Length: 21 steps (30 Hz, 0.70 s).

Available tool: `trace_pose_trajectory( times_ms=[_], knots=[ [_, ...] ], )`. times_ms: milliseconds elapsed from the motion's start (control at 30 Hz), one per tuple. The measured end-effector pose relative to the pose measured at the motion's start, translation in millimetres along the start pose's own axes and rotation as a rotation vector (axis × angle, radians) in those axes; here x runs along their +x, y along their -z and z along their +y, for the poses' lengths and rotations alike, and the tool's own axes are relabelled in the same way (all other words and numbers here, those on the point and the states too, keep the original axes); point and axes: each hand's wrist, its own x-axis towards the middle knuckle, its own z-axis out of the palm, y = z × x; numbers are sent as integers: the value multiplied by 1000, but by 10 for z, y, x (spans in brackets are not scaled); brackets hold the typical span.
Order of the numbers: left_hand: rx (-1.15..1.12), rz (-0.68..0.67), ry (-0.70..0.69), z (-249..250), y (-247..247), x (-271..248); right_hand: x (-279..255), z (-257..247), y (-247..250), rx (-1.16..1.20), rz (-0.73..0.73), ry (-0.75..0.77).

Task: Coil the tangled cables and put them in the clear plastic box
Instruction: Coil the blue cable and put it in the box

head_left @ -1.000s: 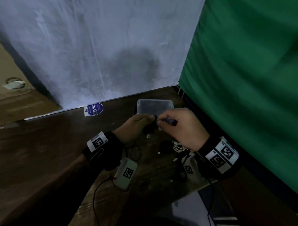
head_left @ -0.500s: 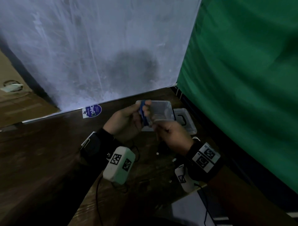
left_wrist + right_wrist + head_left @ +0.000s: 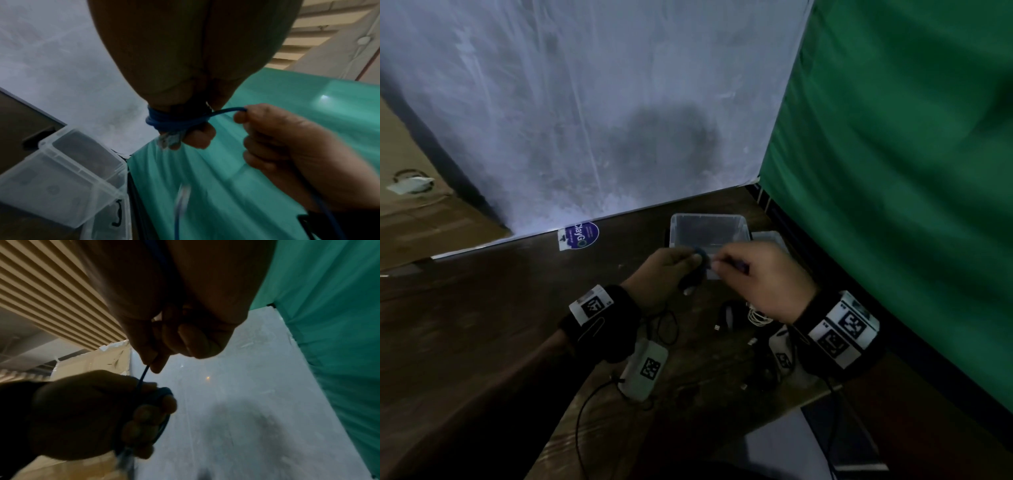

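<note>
My left hand (image 3: 688, 263) holds a small coil of blue cable (image 3: 164, 123) wound round its fingertips, with a clear plug (image 3: 170, 140) sticking out below. My right hand (image 3: 726, 262) pinches the free run of the same blue cable (image 3: 144, 374) just right of the coil and holds it taut; the tail hangs down past its palm. Both hands hover over the near edge of the clear plastic box (image 3: 709, 229), which stands open on the dark wooden table (image 3: 482, 325). Black cables (image 3: 732, 315) and a white cable (image 3: 756, 317) lie on the table below my right hand.
The box's clear lid (image 3: 770, 238) lies right of the box. A white sheet (image 3: 585, 120) stands behind the table and a green curtain (image 3: 893, 171) closes the right side. A blue sticker (image 3: 580, 234) sits at the table's far edge. Cardboard (image 3: 414, 212) is at the left.
My right hand swung from under the coil back to its right side, drawing the blue cable over for another turn. My left hand turned palm-down again and stayed over the box's near edge.
</note>
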Motion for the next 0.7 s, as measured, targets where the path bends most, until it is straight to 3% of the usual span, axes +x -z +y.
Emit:
trace_pose_trajectory(
  times_ms=[200, 300, 433, 500, 633, 700],
  knots=[
    [-355, -194, 176, 158, -68, -124, 57, 216, 29, 103, 101, -34],
    [-497, -287, 218, 232, -13, -167, 68, 297, -50, 163, 125, -72],
    [-874, -444, 195, 332, 9, -172, 72, 365, -200, 242, 127, -167],
    [-1023, -411, 143, 362, 4, -140, 48, 381, -288, 247, 75, -190],
    [-1184, -167, 104, 181, 89, 3, -38, 339, -540, 267, -90, -303],
    [-1209, -54, 137, 40, 97, 72, -77, 307, -617, 176, -109, -246]
  ],
)
